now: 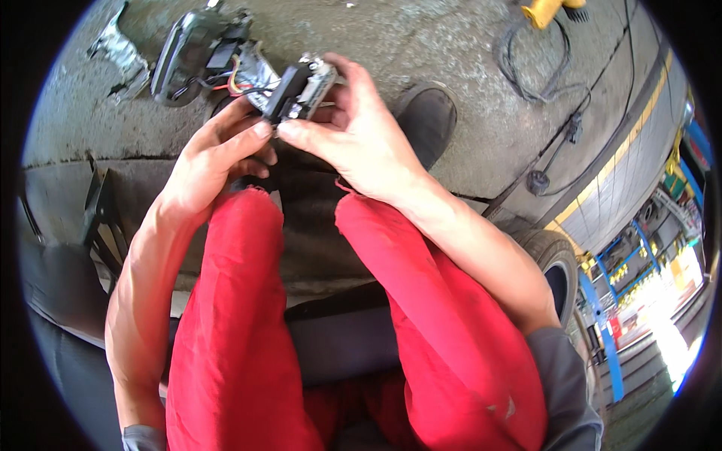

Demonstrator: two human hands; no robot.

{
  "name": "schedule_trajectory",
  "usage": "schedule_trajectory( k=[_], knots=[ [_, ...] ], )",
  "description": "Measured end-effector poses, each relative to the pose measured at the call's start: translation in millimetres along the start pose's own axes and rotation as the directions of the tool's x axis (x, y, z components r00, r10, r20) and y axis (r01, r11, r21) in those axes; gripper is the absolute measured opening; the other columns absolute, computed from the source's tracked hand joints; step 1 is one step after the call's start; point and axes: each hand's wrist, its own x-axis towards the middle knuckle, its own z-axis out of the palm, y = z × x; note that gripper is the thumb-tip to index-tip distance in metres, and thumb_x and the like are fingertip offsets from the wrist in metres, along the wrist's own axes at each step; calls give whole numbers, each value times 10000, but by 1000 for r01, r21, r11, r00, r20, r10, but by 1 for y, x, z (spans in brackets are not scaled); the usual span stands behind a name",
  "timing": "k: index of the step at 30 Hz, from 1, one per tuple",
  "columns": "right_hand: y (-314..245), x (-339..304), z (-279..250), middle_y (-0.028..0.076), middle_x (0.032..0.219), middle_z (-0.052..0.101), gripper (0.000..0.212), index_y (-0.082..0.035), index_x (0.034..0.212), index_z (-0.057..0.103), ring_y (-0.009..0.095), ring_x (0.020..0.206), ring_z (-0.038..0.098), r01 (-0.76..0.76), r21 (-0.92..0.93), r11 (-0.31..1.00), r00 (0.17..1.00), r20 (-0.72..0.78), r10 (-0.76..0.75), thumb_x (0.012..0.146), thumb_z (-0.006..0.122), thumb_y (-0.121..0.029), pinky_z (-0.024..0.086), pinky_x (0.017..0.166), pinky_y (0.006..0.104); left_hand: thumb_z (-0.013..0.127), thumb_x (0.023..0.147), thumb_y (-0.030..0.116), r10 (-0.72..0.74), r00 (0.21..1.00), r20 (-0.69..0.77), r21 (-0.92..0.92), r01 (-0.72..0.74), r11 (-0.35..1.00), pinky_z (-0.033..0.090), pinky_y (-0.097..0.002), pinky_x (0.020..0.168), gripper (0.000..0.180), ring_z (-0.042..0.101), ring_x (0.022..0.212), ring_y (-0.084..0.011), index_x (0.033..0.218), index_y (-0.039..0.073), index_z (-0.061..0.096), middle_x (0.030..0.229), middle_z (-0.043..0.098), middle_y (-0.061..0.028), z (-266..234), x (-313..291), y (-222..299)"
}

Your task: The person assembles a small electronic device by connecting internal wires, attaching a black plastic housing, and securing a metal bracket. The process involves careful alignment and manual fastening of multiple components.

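Above my knees, both hands hold a black and silver mechanical part (289,92) with a ridged metal side. My right hand (367,134) closes round its right side, thumb at the lower edge and fingers behind the far end. The fingers of my left hand (213,152) are closed at its lower left, with the thumb tip close to my right thumb. Red, yellow and dark wires (235,75) run beside a crumpled silvery piece (257,75) towards a dark glossy housing (179,59) on the floor. Some fingertips are hidden behind the part.
A torn silvery piece (120,56) lies at the far left. At the far right is a yellow tool (543,11), with a coiled grey cable (519,79) and a plug (538,182). A tyre (547,259) stands by my right elbow. My shoe (427,120) is beyond the right hand.
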Motion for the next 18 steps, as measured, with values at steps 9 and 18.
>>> schedule_trajectory(
  k=[9, 18],
  knots=[
    [-24, 4, -3, 186, 1393, 565, 663, 22, 1572, 314, 254, 1209, 643, 146, -140, 979, 979, -121, -164, 1087, 662, -267, 565, 1043, 424, 730, 1041, 280, 113, 990, 87, -262, -87, 961, 565, -323, 889, 397, 681, 1022, -136, 1352, 57, 623, 1198, 686, -21, 6, 12, -7],
    [-54, 8, -9, 155, 1427, 544, 259, -46, 1191, 750, 244, 1296, 605, 365, -663, 654, 897, 62, -438, 944, 814, -94, 556, 1052, 366, 726, 1034, 273, 169, 983, 73, -391, -127, 912, 568, -352, 920, 398, 726, 1091, -199, 1353, 66, 608, 1233, 699, -39, 19, 14, 3]
  ],
)
